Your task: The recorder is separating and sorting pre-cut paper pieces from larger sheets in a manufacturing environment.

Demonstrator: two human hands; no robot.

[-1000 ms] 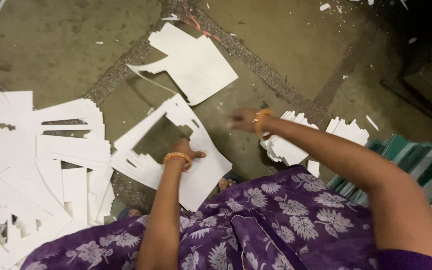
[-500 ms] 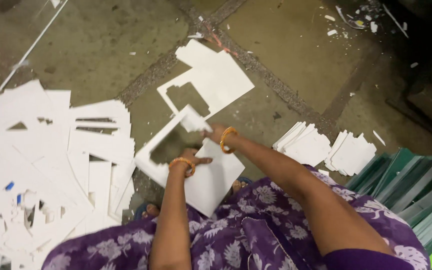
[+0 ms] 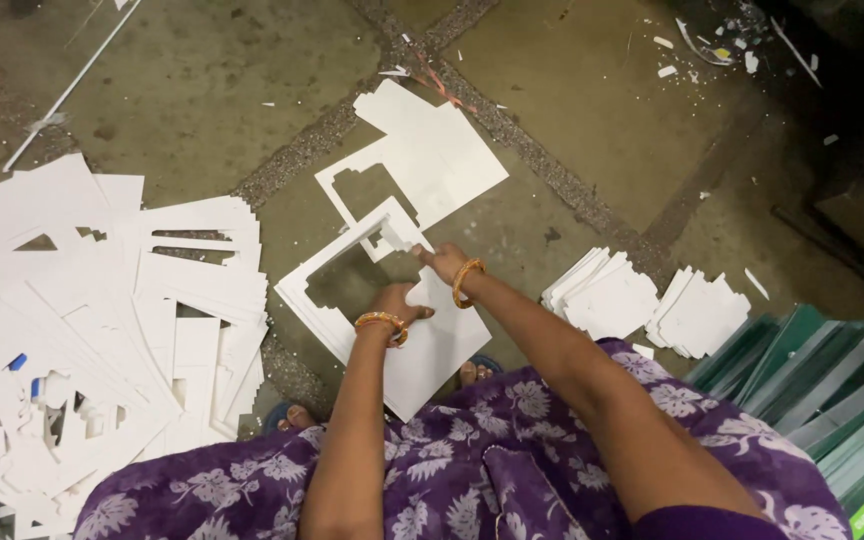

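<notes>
Left hand (image 3: pixel 392 303) lies flat, fingers spread, pressing down on the white die-cut card sheet (image 3: pixel 407 345) on the floor (image 3: pixel 202 80) right in front of the person's knees; no real grip, just palm weight. Right hand (image 3: pixel 442 262) is pinched on the sheet's upper edge next to the cut-out window, fingers curled; I can't tell exactly which bit it has.

Big to small:
- Waste pile (image 3: pixel 82 330): large heap of stripped white frames along the left edge of the floor, overlapping, many with empty windows.
- Green boards (image 3: pixel 832 390): stacked on edge at the bottom right corner.
- Second sheet (image 3: pixel 432 160): lies just beyond the worked one, toward the top centre, with a window already open.
- Two small stacks of punched white pieces (image 3: pixel 607 297) (image 3: pixel 702 312): right of the hands, side by side, just apart.
- Scraps (image 3: pixel 722 50): top right corner.

Progress, my read: mid-run. The waste heap is large and two piece stacks are built, so a lot looks done. The sheet in hand has one window out and more card left to strip. The sheet beyond looks spent or partly spent; can't tell which.
</notes>
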